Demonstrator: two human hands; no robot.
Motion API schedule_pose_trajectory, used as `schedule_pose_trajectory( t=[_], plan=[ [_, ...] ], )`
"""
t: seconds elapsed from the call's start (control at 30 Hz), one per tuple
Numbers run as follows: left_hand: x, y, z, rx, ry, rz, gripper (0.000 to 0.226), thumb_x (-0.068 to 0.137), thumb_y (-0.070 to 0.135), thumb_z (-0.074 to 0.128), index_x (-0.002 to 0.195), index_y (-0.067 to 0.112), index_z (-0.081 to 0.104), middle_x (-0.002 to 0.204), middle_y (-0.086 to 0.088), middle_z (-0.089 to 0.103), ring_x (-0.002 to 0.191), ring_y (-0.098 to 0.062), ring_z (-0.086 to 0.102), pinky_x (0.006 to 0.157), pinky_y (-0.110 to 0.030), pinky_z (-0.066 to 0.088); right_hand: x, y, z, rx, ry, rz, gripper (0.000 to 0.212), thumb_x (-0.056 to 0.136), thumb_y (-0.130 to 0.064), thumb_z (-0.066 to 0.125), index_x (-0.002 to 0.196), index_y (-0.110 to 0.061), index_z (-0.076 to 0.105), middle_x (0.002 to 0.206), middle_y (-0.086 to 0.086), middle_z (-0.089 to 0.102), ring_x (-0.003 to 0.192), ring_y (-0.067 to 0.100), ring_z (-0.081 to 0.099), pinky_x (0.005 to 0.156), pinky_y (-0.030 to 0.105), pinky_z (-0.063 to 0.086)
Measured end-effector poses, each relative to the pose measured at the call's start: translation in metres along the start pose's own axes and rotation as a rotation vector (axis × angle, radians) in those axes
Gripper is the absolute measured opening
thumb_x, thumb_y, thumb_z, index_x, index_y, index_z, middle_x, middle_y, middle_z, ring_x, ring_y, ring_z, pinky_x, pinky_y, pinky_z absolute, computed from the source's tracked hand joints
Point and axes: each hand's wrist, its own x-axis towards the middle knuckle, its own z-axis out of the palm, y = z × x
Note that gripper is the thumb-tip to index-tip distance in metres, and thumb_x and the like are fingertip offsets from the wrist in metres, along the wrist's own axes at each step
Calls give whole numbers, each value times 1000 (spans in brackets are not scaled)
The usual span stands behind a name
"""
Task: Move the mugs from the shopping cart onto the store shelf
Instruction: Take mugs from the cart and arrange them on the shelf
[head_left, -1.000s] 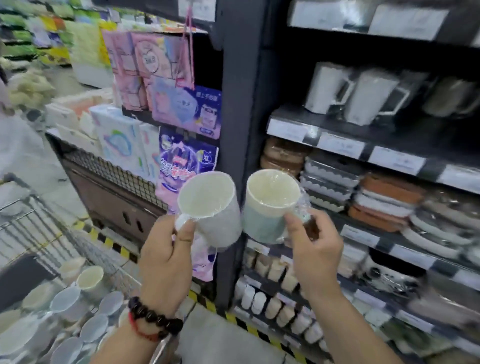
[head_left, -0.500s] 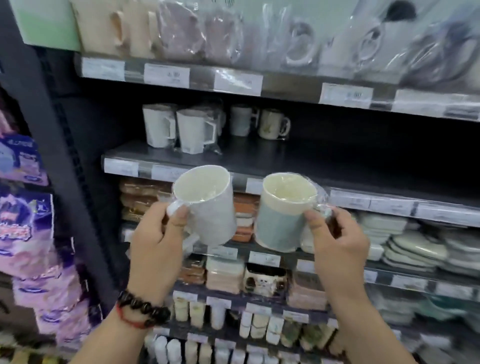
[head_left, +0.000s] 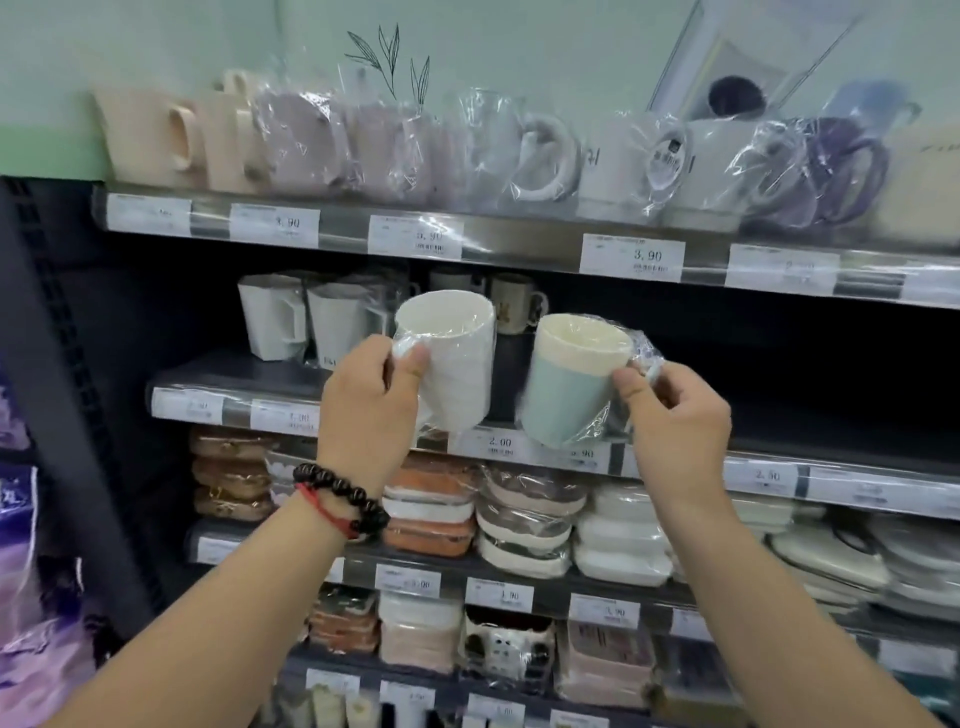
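Nearest the camera, the left hand (head_left: 371, 402) grips a white mug (head_left: 451, 358) and the right hand (head_left: 675, 415) pinches a teal mug's (head_left: 569, 395) handle. Beyond both grips, the half-bare mug shelf (head_left: 779, 400) now faces them; a second ago the view showed the cart, so placing comes next.

white mug (head_left: 457, 358), centre of frame: looking like smooth glazed ceramic, clear crinkled plastic film clinging | teal mug (head_left: 566, 395), right of centre: showing matt teal body, glossy cream rim, shiny plastic wrap | shelf edge (head_left: 519, 234), upper frame: gleaming like brushed metal, carrying paper price labels | bracelet (head_left: 337, 493), lower left: showing glossy dark beads
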Motion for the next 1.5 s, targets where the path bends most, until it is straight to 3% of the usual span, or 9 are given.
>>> schedule_pose_trajectory(
  t=[0.23, 0.53, 0.83, 0.93, 1.0, 1.07, 1.13, 1.3, 1.5],
  plan=[
    [54, -25, 37, 201, -12, 104, 41, 97, 41, 47, 66, 18, 34, 66, 3, 41, 59, -13, 38, 56, -32, 29, 57, 17, 51, -67, -40, -14, 33, 85, -33, 68, 69, -8, 54, 67, 12, 59, 60, 15, 48, 59, 36, 45],
    [83, -45, 84, 348, -54, 127, 32, 93, 37, 51, 74, 14, 42, 79, -4, 50, 74, -30, 55, 61, -32, 34, 99, 55, 91, -288, -71, -1, 30, 86, -36, 68, 85, -6, 66, 78, 8, 68, 77, 26, 63, 70, 37, 51],
    [70, -30, 114, -96, -442, -120, 20, 78, 33, 64, 92, 18, 67, 93, 5, 67, 94, -14, 63, 88, -33, 52, 138, 83, 92, -416, -149, 18, 23, 84, -39, 69, 76, -17, 64, 77, 3, 68, 84, 28, 65, 66, 30, 43],
    [75, -44, 113, -232, -249, -197, 10, 73, 21, 64, 83, 21, 63, 84, 6, 65, 87, -19, 67, 79, -39, 57, 149, 91, 88, -458, -164, 23, 24, 84, -41, 69, 87, -17, 70, 89, 7, 72, 91, 28, 66, 70, 29, 45],
    [87, -51, 111, -47, -147, -183, 36, 74, 24, 72, 105, 19, 54, 102, 2, 60, 99, -22, 62, 86, -35, 53, 154, 95, 86, -483, -167, 17, 26, 84, -42, 68, 90, -17, 71, 92, 9, 72, 93, 29, 66, 71, 29, 44],
    [100, -59, 115, 70, -229, -201, 89, 66, 35, 81, 138, 17, 32, 131, -6, 47, 120, -24, 49, 103, -38, 42, 158, 97, 86, -493, -178, 1, 27, 84, -42, 68, 90, -16, 71, 94, 10, 72, 94, 30, 65, 72, 31, 45],
    [110, -64, 124, -39, -369, -221, 114, 58, 37, 87, 146, 21, 16, 134, -4, 46, 123, -22, 49, 106, -40, 41, 162, 98, 88, -512, -195, -19, 27, 85, -42, 67, 90, -16, 70, 96, 11, 72, 95, 30, 65, 73, 31, 45],
    [128, -68, 141, -46, -376, -226, 104, 58, 33, 90, 139, 20, 25, 119, 5, 56, 106, -14, 57, 89, -26, 46, 175, 103, 98, -560, -243, -11, 29, 86, -43, 65, 91, -15, 69, 99, 13, 71, 98, 33, 65, 77, 34, 49],
    [157, -84, 149, 85, -267, -368, 95, 65, 29, 86, 139, 8, 29, 135, -7, 51, 124, -26, 50, 95, -30, 41, 190, 109, 118, -553, -262, 15, 28, 90, -41, 62, 95, -15, 69, 91, 10, 69, 96, 30, 65, 68, 27, 39]
  ],
)
